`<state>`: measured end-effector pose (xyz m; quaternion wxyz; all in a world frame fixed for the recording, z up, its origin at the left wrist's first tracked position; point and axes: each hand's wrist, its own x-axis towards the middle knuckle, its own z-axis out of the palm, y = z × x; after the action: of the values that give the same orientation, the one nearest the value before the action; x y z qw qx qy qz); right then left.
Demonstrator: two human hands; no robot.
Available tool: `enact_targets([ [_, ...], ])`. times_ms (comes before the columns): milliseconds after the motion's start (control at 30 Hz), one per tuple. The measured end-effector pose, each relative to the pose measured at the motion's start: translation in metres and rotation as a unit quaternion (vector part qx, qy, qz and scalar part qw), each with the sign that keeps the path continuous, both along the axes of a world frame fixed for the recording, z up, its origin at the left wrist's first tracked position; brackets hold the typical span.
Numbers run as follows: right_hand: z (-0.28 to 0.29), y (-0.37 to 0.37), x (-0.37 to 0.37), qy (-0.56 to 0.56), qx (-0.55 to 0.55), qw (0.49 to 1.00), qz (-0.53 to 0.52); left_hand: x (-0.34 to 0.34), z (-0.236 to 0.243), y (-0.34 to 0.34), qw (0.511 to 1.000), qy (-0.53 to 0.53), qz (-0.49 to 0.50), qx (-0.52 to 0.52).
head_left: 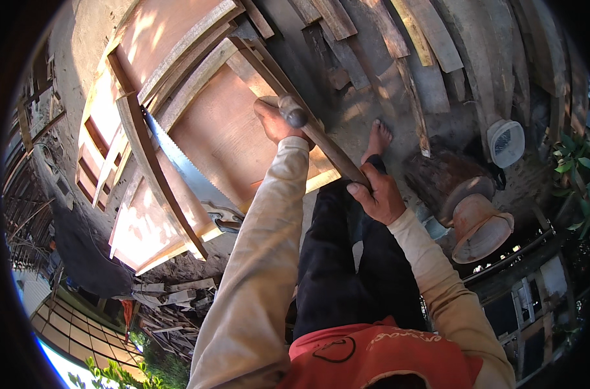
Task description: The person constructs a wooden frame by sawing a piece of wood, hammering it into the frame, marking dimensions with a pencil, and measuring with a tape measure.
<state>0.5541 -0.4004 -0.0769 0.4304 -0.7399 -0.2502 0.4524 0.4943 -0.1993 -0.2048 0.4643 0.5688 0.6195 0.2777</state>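
My right hand (380, 198) is wrapped round the wooden handle of a hammer (337, 154). The hammer's metal head is right beside my left hand (275, 121), over the edge of a wooden frame with a plywood panel (220, 123). The fingers of my left hand are curled at that edge, partly behind the hammer head, and what they pinch is hidden. Left of my forearm, a handsaw (190, 170) with a bright toothed blade rests on the panel, its handle toward me. A curved wooden strip (153, 165) stands alongside the saw.
Several planks (431, 39) lie on the ground at the far right. A terracotta pot (482, 227) and a white plastic bucket (506, 144) stand to my right, near a dark stump (447, 172). Scrap wood (175, 311) is heaped at the lower left. My bare foot (378, 137) is near the frame.
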Motion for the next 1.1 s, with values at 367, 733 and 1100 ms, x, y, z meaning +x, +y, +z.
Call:
enact_targets([
  [367, -0.043, -0.123, -0.068, -0.034, -0.136, 0.986, 0.092, 0.006, -0.005, -0.001, 0.962, 0.259, -0.072, 0.049],
  [733, 0.091, -0.161, -0.127, 0.049, -0.194, 0.980, -0.013, -0.037, 0.059, -0.010, 0.951, 0.298, -0.076, 0.007],
  [1100, 0.160, -0.159, -0.221, 0.000, -0.203, 0.979, 0.016, -0.229, 0.136, -0.059, 0.982, 0.148, -0.116, 0.031],
])
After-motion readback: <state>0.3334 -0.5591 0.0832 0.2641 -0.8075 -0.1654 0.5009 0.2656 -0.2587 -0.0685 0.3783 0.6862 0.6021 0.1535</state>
